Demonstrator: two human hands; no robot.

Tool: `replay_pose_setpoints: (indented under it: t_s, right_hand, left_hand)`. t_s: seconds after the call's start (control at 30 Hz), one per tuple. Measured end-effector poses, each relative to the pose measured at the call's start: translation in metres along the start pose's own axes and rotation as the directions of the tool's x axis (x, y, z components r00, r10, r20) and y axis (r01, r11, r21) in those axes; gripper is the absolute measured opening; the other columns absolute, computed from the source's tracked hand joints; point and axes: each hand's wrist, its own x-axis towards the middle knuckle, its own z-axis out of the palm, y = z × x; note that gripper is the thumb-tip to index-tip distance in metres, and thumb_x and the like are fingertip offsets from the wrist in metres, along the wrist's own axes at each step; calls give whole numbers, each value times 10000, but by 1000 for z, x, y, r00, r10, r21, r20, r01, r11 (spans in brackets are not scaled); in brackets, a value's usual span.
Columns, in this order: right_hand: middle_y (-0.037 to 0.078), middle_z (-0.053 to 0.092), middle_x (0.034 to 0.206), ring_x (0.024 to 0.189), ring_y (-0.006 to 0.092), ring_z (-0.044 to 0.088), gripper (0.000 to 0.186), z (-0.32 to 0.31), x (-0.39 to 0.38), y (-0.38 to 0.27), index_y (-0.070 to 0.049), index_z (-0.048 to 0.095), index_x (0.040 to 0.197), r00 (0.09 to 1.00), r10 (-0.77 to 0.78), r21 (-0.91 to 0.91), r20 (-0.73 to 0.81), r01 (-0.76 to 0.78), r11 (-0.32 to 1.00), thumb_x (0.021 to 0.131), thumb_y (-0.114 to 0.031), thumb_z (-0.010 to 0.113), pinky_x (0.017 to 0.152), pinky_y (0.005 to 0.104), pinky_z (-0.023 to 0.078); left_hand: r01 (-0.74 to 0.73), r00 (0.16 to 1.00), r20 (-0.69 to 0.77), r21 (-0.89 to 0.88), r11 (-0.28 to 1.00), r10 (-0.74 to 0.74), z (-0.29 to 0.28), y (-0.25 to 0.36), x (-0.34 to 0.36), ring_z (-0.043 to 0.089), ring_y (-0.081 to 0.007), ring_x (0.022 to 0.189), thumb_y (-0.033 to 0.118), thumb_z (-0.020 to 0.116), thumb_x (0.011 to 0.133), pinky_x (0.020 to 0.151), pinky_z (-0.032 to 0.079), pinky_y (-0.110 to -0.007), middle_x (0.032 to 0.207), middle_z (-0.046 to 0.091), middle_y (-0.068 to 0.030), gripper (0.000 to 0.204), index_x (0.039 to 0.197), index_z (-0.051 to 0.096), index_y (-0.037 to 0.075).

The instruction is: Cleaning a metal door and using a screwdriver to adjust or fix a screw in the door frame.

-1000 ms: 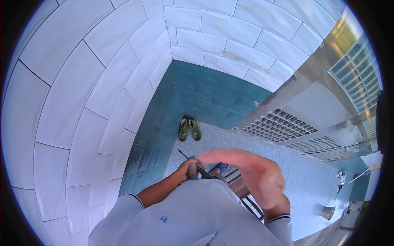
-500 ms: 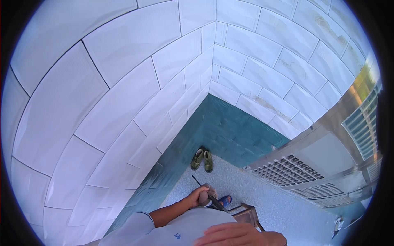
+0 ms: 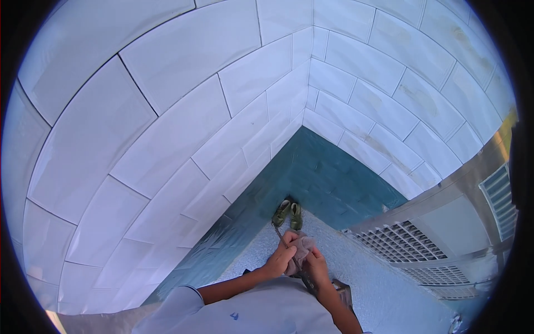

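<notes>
Both my hands are together in front of my body. My left hand (image 3: pixel 282 260) is closed around a long, thin, dark rod-shaped tool (image 3: pixel 280 233), which tilts up and to the left. A crumpled greyish-pink cloth (image 3: pixel 303 245) is bunched about the middle of the tool. My right hand (image 3: pixel 316 270) is closed on the cloth from the other side. Part of the tool is hidden by the fingers and cloth, so its exact kind does not show.
A pair of green shoes (image 3: pixel 296 217) stands on the speckled floor (image 3: pixel 245 260) in the corner. White tiled walls (image 3: pixel 167 161) rise above a teal band (image 3: pixel 325 172). A metal unit with grilles (image 3: pixel 400 241) lines the right. A brown stool (image 3: pixel 343 292) is partly hidden by my right arm.
My right hand has come from close to my chest to the cloth, joining my left. The left hand and tool have moved slightly right and up in view. The view has shifted a little.
</notes>
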Motion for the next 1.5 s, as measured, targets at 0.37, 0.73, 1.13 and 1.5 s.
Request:
replay_pose_setpoints:
  t_s: [0.37,0.73,1.13,1.5]
  right_hand:
    - [66,544,1130,880,162,593,346,109,81,-155,-93,472,1255,716,-647,-259,262,698,668,960,-271,452,699,377,522]
    - [164,467,1035,968,325,481,352,232,181,-168,-66,545,1150,-146,-937,-431,317,858,-279,799,-55,559,920,382,382]
    - [124,631,1077,932,206,629,316,65,232,74,-25,585,1158,968,164,-325,189,-96,941,898,-166,471,837,330,499]
    - [118,542,1217,1081,214,563,389,17,77,41,-20,511,1229,856,275,202,437,-392,897,944,-280,459,942,367,449]
  left_hand:
    - [-471,803,-345,133,872,487,6,87,-22,567,-208,728,372,323,978,666,474,-318,854,572,-176,496,1236,472,-25]
    - [-153,816,-510,262,953,271,18,88,-54,465,-98,549,335,313,988,514,374,-230,661,523,-65,428,1133,518,-12]
    - [48,857,-513,174,984,49,-4,78,-53,514,-124,618,281,296,990,551,403,-247,740,558,-69,407,1108,544,-20]
    - [-127,966,-80,675,726,244,-38,12,-7,417,-303,1211,246,327,987,1021,310,-408,1288,453,-173,420,971,703,57]
